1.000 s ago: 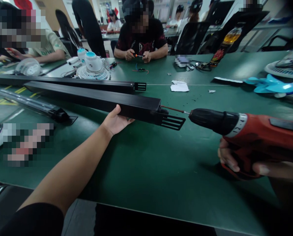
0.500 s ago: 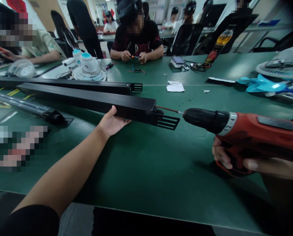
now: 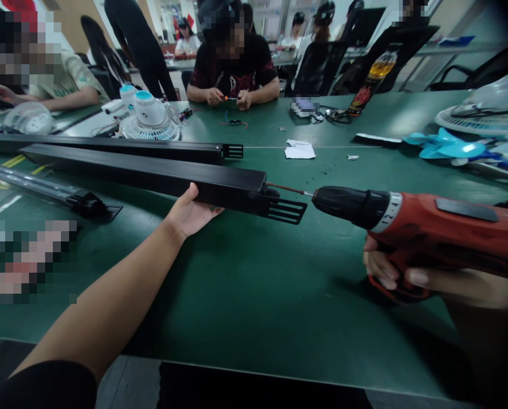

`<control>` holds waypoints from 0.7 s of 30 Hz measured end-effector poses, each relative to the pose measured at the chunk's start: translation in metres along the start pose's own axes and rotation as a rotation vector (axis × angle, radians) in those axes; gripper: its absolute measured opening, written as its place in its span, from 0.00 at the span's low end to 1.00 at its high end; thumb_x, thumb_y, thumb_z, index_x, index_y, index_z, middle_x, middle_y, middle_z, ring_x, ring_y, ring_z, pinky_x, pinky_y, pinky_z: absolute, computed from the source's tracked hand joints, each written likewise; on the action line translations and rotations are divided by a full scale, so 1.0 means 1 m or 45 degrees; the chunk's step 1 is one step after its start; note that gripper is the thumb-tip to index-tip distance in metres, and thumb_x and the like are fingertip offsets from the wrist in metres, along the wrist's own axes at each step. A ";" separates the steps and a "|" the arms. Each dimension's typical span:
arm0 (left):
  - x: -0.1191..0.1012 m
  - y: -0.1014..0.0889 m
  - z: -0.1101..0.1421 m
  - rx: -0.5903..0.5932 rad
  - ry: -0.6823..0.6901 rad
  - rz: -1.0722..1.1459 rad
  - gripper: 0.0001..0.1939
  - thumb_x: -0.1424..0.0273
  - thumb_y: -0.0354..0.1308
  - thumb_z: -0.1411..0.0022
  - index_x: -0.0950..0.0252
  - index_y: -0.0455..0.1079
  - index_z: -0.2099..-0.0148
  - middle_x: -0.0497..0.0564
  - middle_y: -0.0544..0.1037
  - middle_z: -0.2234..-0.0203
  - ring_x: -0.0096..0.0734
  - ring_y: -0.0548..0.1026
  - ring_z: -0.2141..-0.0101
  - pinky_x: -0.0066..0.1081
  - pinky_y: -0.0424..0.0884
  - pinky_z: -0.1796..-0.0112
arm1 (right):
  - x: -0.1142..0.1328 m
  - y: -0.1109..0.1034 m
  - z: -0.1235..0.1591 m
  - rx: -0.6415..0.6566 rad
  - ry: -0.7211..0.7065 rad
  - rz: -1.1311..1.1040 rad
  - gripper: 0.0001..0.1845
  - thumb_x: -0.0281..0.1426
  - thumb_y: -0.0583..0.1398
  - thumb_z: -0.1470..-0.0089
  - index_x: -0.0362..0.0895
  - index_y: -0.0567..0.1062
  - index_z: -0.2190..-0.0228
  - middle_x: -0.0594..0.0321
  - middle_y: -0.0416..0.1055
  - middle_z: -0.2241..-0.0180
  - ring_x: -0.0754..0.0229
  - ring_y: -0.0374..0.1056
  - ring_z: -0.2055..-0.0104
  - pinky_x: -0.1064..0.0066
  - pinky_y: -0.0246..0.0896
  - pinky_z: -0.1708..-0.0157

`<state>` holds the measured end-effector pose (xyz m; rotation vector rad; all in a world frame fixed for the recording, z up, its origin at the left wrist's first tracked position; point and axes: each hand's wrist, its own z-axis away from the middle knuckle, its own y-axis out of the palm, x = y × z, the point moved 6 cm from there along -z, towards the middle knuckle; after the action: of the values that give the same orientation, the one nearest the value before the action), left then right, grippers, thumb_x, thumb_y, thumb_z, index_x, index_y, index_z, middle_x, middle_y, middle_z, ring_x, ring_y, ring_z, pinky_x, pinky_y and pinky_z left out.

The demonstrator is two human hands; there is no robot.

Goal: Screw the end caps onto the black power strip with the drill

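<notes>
My left hand (image 3: 191, 213) grips the near side of a long black metal housing (image 3: 152, 176) that lies across the green table (image 3: 258, 284). The housing ends in a slotted black bracket (image 3: 284, 211). My right hand (image 3: 411, 278) is closed round the grip of a red and black power drill (image 3: 411, 224). Its thin bit (image 3: 286, 188) points left and reaches into the housing's end, just above the bracket.
A second long black housing (image 3: 130, 149) lies parallel behind the first, and a silver strip (image 3: 36, 190) in front at left. Small white-and-blue fans (image 3: 149, 116), paper scraps (image 3: 300, 150), blue fan blades (image 3: 448, 149) and a bottle (image 3: 371, 79) stand further back. Other people sit across the table.
The view has drifted a little, so everything sits slightly further left. My hands, the housing and the drill keep the same positions relative to each other.
</notes>
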<state>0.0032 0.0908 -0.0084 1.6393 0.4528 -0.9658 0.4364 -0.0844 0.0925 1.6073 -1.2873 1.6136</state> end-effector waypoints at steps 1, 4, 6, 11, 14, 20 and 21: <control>0.000 -0.001 0.000 0.002 -0.003 0.002 0.31 0.45 0.85 0.32 0.55 0.87 0.36 0.58 0.95 0.44 0.58 0.91 0.36 0.45 0.89 0.42 | 0.000 0.001 0.001 0.041 0.005 -0.059 0.22 0.58 0.76 0.23 0.56 0.89 0.44 0.59 0.81 0.73 0.52 0.80 0.77 0.64 0.79 0.82; 0.000 -0.003 0.000 -0.002 -0.008 0.008 0.31 0.45 0.84 0.31 0.55 0.87 0.35 0.58 0.94 0.43 0.58 0.91 0.36 0.45 0.89 0.42 | 0.001 0.002 0.001 0.095 0.016 -0.114 0.17 0.53 0.75 0.20 0.56 0.90 0.43 0.57 0.84 0.70 0.51 0.85 0.73 0.66 0.82 0.78; 0.000 -0.003 0.000 0.000 -0.017 0.019 0.30 0.46 0.83 0.30 0.55 0.87 0.34 0.59 0.94 0.42 0.58 0.91 0.37 0.46 0.89 0.41 | 0.002 0.002 0.001 0.101 -0.010 -0.083 0.17 0.52 0.74 0.19 0.56 0.90 0.42 0.58 0.84 0.69 0.52 0.85 0.72 0.67 0.81 0.77; 0.001 -0.004 0.001 -0.005 -0.037 0.021 0.33 0.44 0.84 0.31 0.54 0.86 0.33 0.58 0.94 0.40 0.59 0.89 0.33 0.48 0.88 0.38 | 0.000 0.001 0.002 0.088 -0.021 -0.070 0.17 0.53 0.74 0.19 0.57 0.89 0.41 0.59 0.84 0.69 0.52 0.85 0.72 0.66 0.79 0.78; 0.001 -0.004 0.001 -0.010 -0.034 0.002 0.35 0.43 0.84 0.32 0.53 0.86 0.32 0.58 0.94 0.39 0.61 0.88 0.31 0.49 0.87 0.36 | 0.000 0.002 0.002 0.094 -0.028 -0.066 0.17 0.52 0.74 0.19 0.57 0.89 0.41 0.60 0.84 0.69 0.51 0.84 0.73 0.65 0.79 0.79; 0.000 -0.002 0.001 0.011 -0.019 -0.002 0.34 0.44 0.84 0.31 0.55 0.86 0.33 0.60 0.94 0.39 0.63 0.88 0.30 0.49 0.88 0.38 | -0.003 0.003 0.003 0.062 0.008 -0.160 0.16 0.50 0.76 0.20 0.58 0.90 0.40 0.61 0.83 0.70 0.54 0.81 0.74 0.64 0.83 0.76; 0.000 -0.002 0.001 0.009 -0.011 -0.004 0.33 0.44 0.84 0.31 0.55 0.87 0.34 0.59 0.94 0.40 0.62 0.88 0.31 0.48 0.88 0.38 | -0.004 0.004 0.004 0.066 0.024 -0.183 0.17 0.50 0.77 0.21 0.59 0.90 0.40 0.60 0.83 0.70 0.54 0.80 0.75 0.65 0.81 0.77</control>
<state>0.0015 0.0904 -0.0092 1.6402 0.4463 -0.9774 0.4351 -0.0885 0.0875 1.6708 -1.1020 1.5814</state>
